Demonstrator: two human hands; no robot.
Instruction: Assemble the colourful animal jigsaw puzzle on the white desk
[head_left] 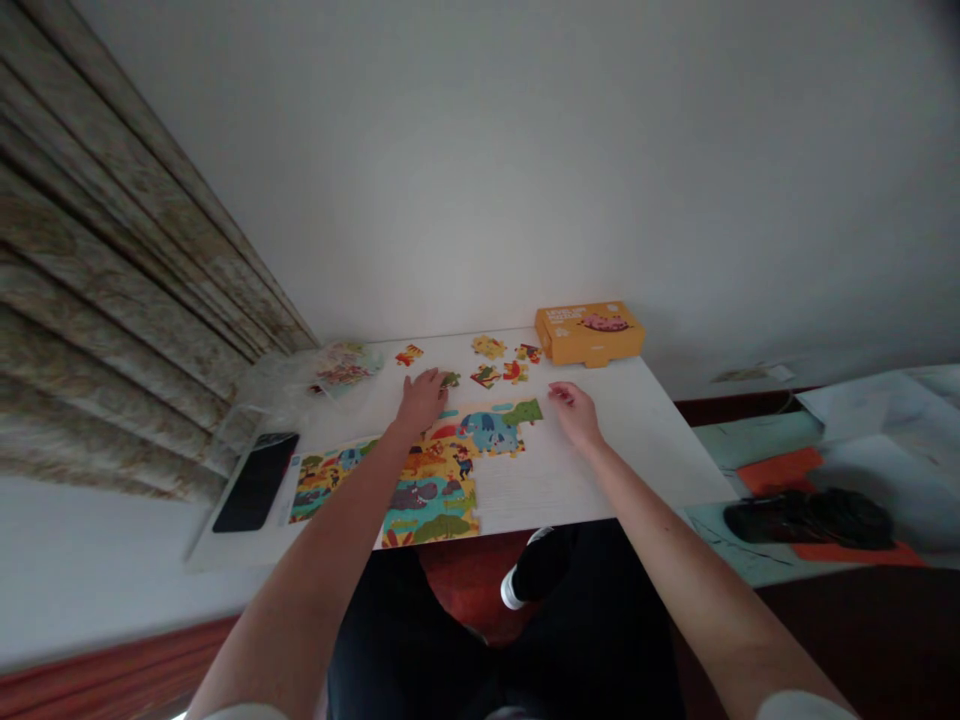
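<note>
**Both hands open over the part-built jigsaw**

My left hand point(422, 400) lies spread and empty, its fingers just beside a small loose piece point(450, 379). My right hand point(574, 415), loosely curled and holding nothing, sits just beside the jigsaw puzzle point(442, 470), which lies along the near edge of the white table point(637, 440). More loose pieces point(487, 347) lie beyond it, with bare tabletop to its right and an orange box point(589, 334) at the far edge.

left hand point(421, 398): loose puzzle piece point(450, 379) | right hand point(574, 412): assembled puzzle point(450, 490)
</note>
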